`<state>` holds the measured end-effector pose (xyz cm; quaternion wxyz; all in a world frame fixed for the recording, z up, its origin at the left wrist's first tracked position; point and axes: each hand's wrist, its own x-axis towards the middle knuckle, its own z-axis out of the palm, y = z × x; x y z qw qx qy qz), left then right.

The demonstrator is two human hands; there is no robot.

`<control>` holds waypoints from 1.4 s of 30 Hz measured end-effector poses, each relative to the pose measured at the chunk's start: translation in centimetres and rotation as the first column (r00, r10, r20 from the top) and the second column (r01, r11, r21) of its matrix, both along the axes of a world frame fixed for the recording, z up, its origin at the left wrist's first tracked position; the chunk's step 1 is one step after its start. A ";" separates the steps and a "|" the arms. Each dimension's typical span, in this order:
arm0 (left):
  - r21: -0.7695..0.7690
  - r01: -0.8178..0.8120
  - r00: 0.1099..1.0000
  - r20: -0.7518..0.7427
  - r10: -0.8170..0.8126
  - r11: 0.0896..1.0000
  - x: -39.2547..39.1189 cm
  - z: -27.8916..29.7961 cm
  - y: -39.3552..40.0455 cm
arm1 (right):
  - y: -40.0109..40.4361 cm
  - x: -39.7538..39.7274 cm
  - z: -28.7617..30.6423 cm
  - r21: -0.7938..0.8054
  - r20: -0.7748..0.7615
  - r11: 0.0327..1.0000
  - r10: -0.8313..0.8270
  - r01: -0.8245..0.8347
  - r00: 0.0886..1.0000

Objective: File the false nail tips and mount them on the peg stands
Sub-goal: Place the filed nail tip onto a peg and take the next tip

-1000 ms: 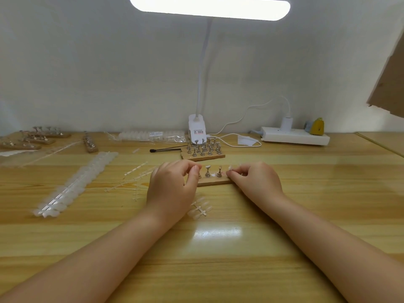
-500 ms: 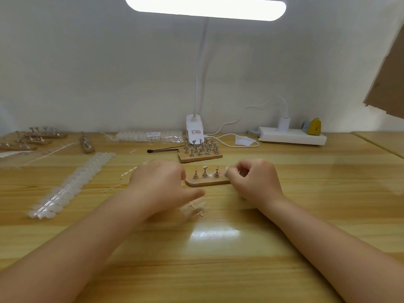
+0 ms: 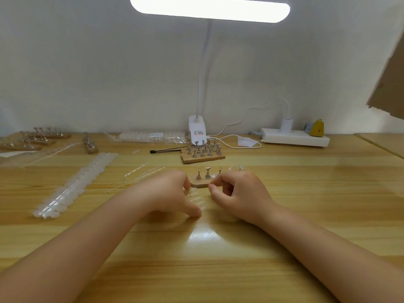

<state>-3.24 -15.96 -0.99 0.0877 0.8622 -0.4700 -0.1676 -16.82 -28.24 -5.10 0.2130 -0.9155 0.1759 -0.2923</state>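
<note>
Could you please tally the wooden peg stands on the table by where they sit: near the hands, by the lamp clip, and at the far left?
Small wooden peg stand between the left hand and right hand: 1
Wooden peg stand cluster by the white lamp clip: 1
Wooden peg stands at far left: 4, though blurred
Total: 6

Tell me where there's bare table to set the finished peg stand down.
Bare wood lies right of the right hand, in front of the power strip. Crowded: left of the left hand, with nail tip strips and loose sprues.
</note>
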 end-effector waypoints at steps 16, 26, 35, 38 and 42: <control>-0.078 0.056 0.991 -0.117 -0.065 0.995 1.3 -0.3 0.2 | 0.3 0.4 0.5 -0.171 -0.384 0.979 0.034 -0.107 0.923; 0.043 0.022 0.995 -0.096 -0.017 0.999 1.5 0.1 0.3 | 0.4 0.3 0.1 -0.124 -0.306 0.991 0.003 -0.043 0.952; -0.328 -0.087 0.967 -0.255 0.000 0.940 0.9 -0.2 -0.1 | 0.0 0.5 0.3 0.311 -0.018 0.948 0.074 -0.065 0.997; -0.434 -0.209 0.926 -0.375 0.035 0.876 1.2 -0.6 -0.6 | -0.1 0.4 0.3 0.472 0.149 0.874 0.047 -0.113 0.988; -0.487 -0.342 0.883 -0.458 0.098 0.803 1.1 -1.6 -0.9 | 0.2 0.5 0.1 0.515 0.208 0.849 0.014 -0.122 0.978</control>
